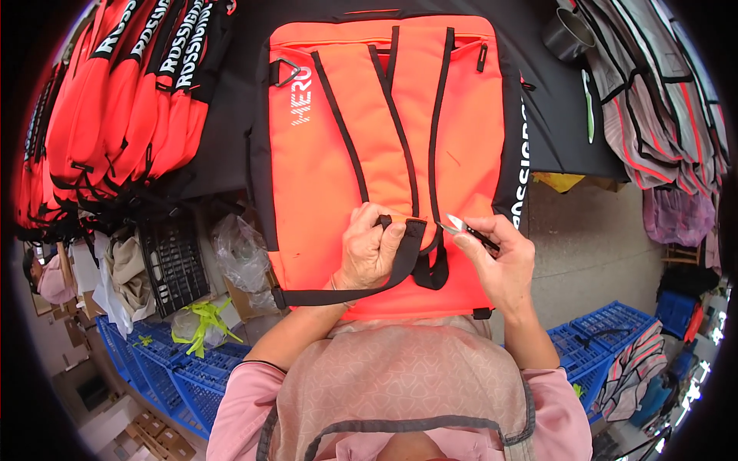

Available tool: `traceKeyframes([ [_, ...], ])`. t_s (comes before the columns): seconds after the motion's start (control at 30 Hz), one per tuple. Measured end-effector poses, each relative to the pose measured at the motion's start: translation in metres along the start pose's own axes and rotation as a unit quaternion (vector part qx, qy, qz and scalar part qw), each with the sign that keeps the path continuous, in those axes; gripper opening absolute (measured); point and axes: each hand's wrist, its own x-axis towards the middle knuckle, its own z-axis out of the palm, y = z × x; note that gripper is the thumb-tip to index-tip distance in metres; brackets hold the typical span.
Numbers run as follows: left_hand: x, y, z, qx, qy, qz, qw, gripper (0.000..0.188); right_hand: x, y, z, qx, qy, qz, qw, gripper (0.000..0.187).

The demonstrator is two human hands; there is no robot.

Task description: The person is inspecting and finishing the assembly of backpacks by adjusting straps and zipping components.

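A bright orange-red backpack [296, 177] with black sides lies flat before me, its two padded shoulder straps [384, 165] facing up. My left hand [366, 247] is closed on the lower end of a shoulder strap, where black webbing [407, 253] is attached. In my right hand [503, 257] is a pair of thread snips [483, 238] with metal blades and a dark handle. The blade tips point left, close to the black edging at the strap's lower end. Whether they touch a thread is too small to tell.
Red and black bags [123, 100] are piled at the left. At the right lie grey pieces with black and red edging [653, 115], a metal cup [567, 34] and a green-and-white slim tool [589, 107]. Blue crates [204, 384] stand low on both sides.
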Motion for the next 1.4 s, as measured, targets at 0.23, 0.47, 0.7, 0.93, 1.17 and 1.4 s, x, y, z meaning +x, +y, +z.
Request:
traceKeyframes([
  [0.23,0.004,0.007,0.001,0.038,-0.012,0.013,0.999,0.022,-0.005,-0.005,0.007,-0.159,0.026,-0.149,0.976,0.023],
  [0.47,0.003,0.003,0.002,0.046,-0.009,0.038,0.998,0.022,0.000,-0.002,0.014,-0.189,0.034,-0.174,0.966,0.022],
  [0.7,0.005,0.004,0.002,0.014,-0.017,-0.020,1.000,0.028,0.006,0.007,0.020,-0.235,0.057,-0.273,0.931,0.021],
  [0.93,-0.004,-0.011,-0.003,-0.085,-0.051,-0.133,0.986,0.027,0.002,0.010,0.011,0.062,-0.025,-0.024,0.997,0.012],
  [1.17,0.007,0.005,-0.009,0.058,-0.123,0.041,0.990,0.029,-0.002,0.021,-0.011,0.165,0.024,0.065,0.984,0.013],
  [1.4,0.004,0.002,-0.001,0.208,-0.073,0.189,0.957,0.043,-0.023,0.016,-0.014,-0.019,0.026,0.032,0.999,0.024],
])
